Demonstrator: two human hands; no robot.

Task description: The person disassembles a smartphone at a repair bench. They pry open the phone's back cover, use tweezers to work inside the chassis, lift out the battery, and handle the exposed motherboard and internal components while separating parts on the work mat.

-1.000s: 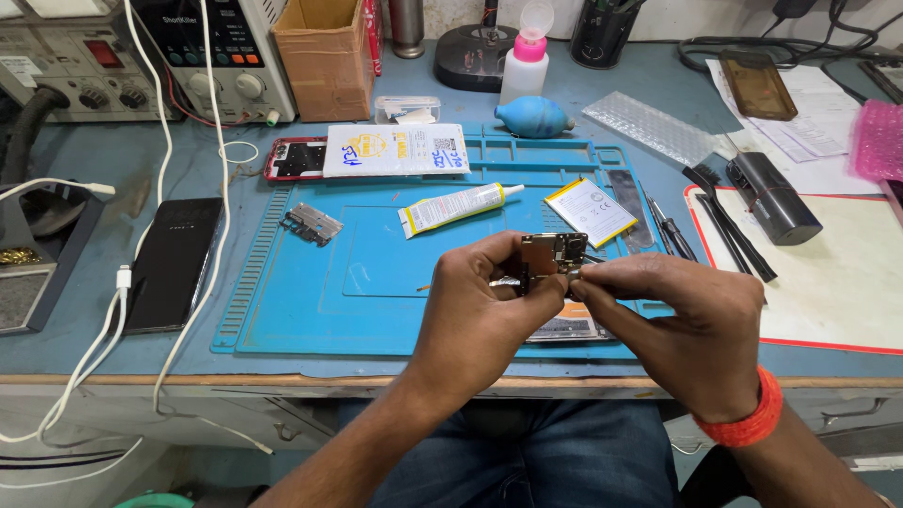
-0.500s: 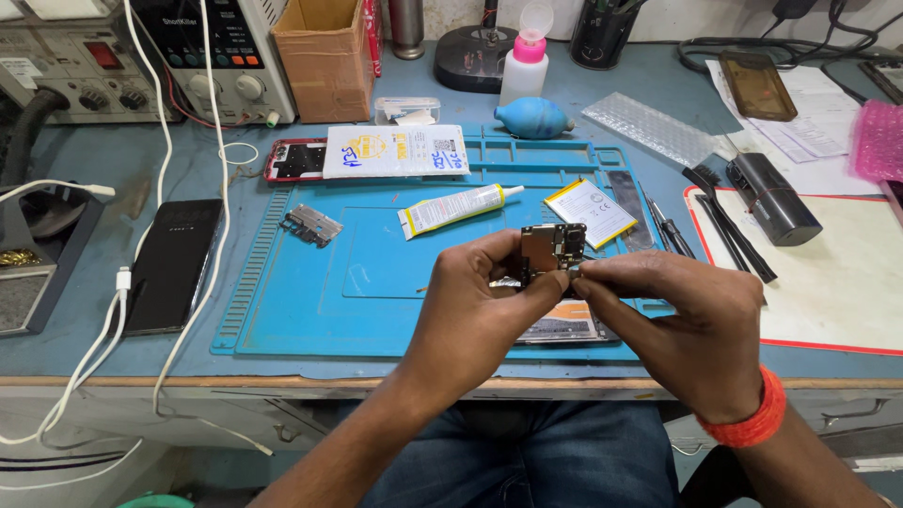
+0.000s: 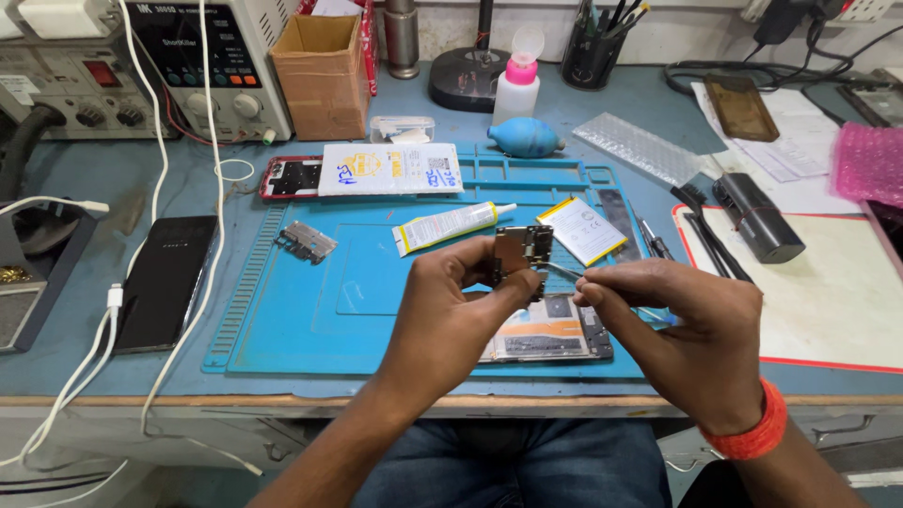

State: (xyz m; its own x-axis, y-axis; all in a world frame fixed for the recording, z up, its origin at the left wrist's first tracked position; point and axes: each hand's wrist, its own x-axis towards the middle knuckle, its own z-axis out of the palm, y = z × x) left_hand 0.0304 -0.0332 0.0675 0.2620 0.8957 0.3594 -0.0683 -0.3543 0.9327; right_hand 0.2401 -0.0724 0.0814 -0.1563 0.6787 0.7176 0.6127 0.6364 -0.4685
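My left hand [image 3: 450,320] holds a small metal phone board [image 3: 522,250] upright above the blue work mat [image 3: 310,310]. My right hand [image 3: 682,334] pinches thin metal tweezers [image 3: 562,273], and their tip touches the board's right edge. Under both hands lies an opened phone body [image 3: 550,331] with orange and grey inner parts, partly hidden by my fingers.
On the mat lie a glue tube [image 3: 451,226], a yellow-edged battery [image 3: 586,230], a small metal plate [image 3: 306,241] and a white packet [image 3: 390,169]. A black phone [image 3: 165,280] with a white cable sits left. Bench instruments, a cardboard box [image 3: 323,64], a blue blower [image 3: 525,137] stand behind.
Both hands have shifted slightly, raising the board a little. The tweezers stay at the board's right edge.
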